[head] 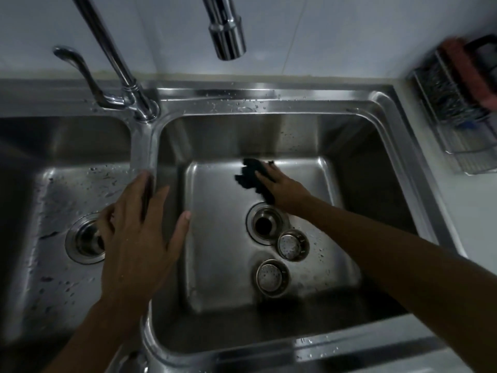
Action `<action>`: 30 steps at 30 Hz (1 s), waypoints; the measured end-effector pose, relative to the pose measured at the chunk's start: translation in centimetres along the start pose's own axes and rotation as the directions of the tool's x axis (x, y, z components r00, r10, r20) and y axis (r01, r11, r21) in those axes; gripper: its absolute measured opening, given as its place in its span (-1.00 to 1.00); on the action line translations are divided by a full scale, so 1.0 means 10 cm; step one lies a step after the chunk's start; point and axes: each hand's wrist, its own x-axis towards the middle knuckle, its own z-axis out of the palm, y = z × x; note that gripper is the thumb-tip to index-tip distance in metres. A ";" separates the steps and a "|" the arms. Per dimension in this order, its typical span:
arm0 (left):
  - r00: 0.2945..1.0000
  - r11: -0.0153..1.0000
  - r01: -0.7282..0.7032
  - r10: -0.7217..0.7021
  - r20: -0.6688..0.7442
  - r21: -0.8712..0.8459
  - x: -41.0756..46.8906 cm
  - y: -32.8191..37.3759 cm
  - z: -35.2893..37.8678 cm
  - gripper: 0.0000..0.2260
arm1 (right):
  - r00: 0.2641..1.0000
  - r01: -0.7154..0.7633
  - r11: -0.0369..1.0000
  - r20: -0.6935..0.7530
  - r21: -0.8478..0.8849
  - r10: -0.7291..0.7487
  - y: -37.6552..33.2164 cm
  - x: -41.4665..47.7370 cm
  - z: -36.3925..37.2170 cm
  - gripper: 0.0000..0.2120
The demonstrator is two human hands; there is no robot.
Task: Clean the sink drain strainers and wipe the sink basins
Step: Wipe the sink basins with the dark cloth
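My right hand (285, 192) presses a dark cloth (251, 176) flat on the floor of the right basin (215, 265), near its far wall. Two round metal drain strainers lie loose on that floor: one strainer (292, 244) touches the open right drain (265, 224), the other strainer (272, 277) lies just in front of it. My left hand (137, 238) rests with fingers spread on the divider (142, 146) between the basins, holding nothing. It partly covers the left drain (84, 242) in the wet left basin (59, 189).
A faucet spout (227, 36) hangs over the right basin's far side, its base and lever handle (78, 68) at the back of the divider. A wire rack (457, 114) with scrubbers and a red item stands on the counter to the right.
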 end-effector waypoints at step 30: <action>0.994 0.998 -0.049 0.052 -0.099 0.032 -0.02 -0.05 0.08 -0.44 | 0.661 0.675 0.719 0.565 -0.162 -0.493 -0.80 -1.53 0.10 -0.62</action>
